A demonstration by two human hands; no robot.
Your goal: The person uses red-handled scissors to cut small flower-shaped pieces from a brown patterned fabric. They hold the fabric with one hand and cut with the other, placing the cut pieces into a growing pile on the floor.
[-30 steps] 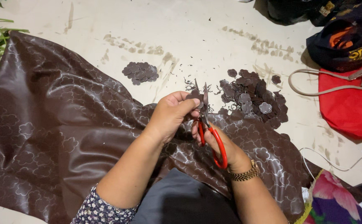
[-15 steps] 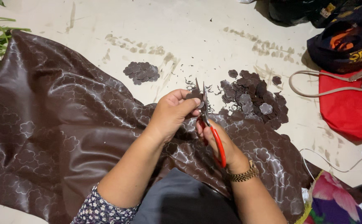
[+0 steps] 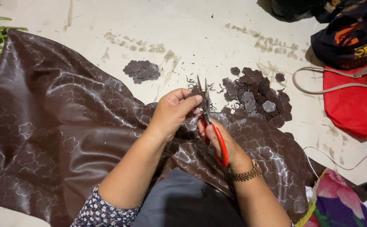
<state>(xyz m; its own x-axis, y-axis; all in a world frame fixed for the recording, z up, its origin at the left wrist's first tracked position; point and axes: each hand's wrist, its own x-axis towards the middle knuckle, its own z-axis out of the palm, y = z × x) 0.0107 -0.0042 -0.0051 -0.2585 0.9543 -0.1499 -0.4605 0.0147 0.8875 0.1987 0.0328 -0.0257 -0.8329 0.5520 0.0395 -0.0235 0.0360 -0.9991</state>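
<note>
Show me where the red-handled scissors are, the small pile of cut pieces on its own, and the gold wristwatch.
red-handled scissors (image 3: 219, 143): head view, on the red handle loop.
small pile of cut pieces (image 3: 141, 70): head view, middle of the pile.
gold wristwatch (image 3: 245, 175): head view, on the band.

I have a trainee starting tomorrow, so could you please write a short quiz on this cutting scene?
1. True or false: the right hand holds red-handled scissors.
2. Which pile of cut pieces is larger: A, the left pile, or B, the right pile?
3. What does the left hand pinch at the blades?

Key
1. True.
2. B.
3. A small dark piece like the brown patterned sheet.
</note>
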